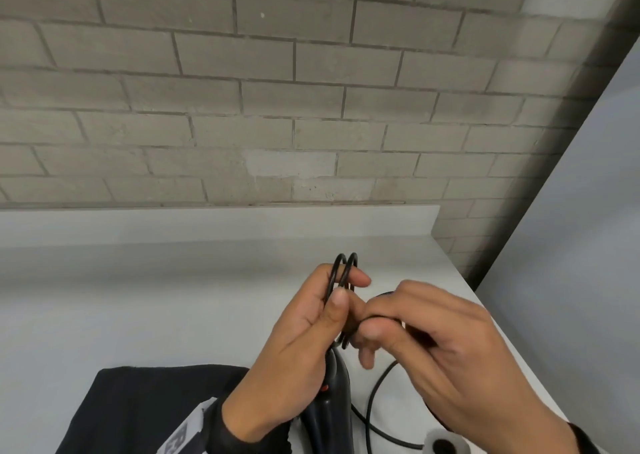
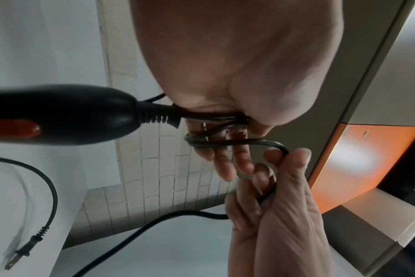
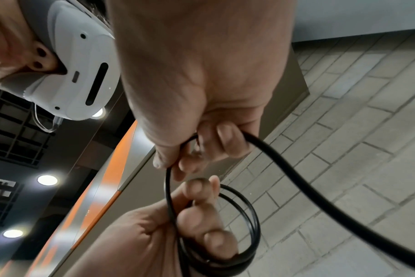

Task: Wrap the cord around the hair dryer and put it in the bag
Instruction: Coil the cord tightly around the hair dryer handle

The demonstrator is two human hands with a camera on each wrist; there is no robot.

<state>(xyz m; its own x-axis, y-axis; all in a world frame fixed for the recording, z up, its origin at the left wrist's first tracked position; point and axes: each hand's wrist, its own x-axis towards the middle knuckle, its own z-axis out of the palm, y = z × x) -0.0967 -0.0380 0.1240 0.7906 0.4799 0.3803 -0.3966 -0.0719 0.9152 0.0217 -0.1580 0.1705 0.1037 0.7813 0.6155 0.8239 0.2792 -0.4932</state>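
1 hair dryer [image 1: 330,408], 1 cord [image 1: 375,394], 1 bag [image 1: 138,415] at worktop [image 1: 156,297] near edge. Left hand [image 1: 298,349] grips 2 cord loops w/ dryer; right hand [image 1: 446,342] pinches cord.

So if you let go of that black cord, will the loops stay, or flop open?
Probably flop open. The cord looks springy: its loops stand round above the left hand, which pinches them together. It also seems bendy, since the free part lies in loose curves on the counter. The right hand is pulling the next stretch, so it likely follows easily.
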